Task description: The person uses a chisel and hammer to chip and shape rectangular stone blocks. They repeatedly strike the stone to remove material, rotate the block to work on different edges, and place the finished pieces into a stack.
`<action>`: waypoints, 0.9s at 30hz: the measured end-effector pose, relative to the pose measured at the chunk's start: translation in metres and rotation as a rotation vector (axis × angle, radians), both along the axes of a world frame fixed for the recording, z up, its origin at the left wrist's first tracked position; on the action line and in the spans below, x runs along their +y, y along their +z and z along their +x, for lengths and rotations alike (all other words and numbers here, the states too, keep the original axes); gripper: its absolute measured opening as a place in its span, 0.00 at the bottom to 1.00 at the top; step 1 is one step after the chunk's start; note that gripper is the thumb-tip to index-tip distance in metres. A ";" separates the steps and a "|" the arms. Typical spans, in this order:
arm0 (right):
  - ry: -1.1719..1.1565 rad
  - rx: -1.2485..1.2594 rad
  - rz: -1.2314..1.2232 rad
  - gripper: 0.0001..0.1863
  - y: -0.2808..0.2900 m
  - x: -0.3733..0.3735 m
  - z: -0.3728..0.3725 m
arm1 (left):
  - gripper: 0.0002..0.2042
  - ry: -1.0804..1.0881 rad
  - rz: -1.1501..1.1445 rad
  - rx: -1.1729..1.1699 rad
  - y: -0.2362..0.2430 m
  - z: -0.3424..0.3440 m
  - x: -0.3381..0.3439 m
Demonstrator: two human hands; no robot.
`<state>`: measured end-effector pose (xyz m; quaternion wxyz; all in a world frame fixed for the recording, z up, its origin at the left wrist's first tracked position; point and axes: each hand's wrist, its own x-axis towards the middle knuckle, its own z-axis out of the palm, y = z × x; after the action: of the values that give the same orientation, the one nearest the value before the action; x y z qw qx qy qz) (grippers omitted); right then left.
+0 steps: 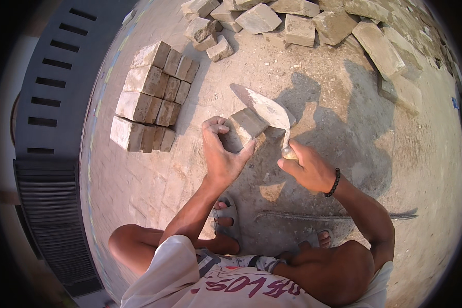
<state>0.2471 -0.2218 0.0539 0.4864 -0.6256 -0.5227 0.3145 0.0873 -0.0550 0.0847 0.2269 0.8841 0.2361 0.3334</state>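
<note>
My left hand (222,160) grips a grey-brown paving block (249,123), its thumb on the near side and its fingers curled round the left. In my right hand (312,168) is a pointed trowel (263,107), held by its short handle. The trowel's pale, worn blade points away to the upper left, just beyond the block. Whether blade and block touch, I cannot tell. Both hands are above the ground in front of my feet. A small tan broken piece (272,192) lies on the ground between my forearms.
A neat stack of blocks (138,107) stands at the left, near a dark slotted metal gate (51,102). Loose blocks (299,30) are heaped at the far side and far right. A thin metal bar (339,217) lies across the ground near my feet.
</note>
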 end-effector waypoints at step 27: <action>-0.048 0.061 -0.242 0.19 -0.003 0.001 0.018 | 0.32 0.002 0.012 0.028 -0.005 -0.013 0.002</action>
<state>0.2647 -0.2203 0.0505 0.4306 -0.6821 -0.4507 0.3824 0.0748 -0.0531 0.0795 0.2181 0.8898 0.2383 0.3224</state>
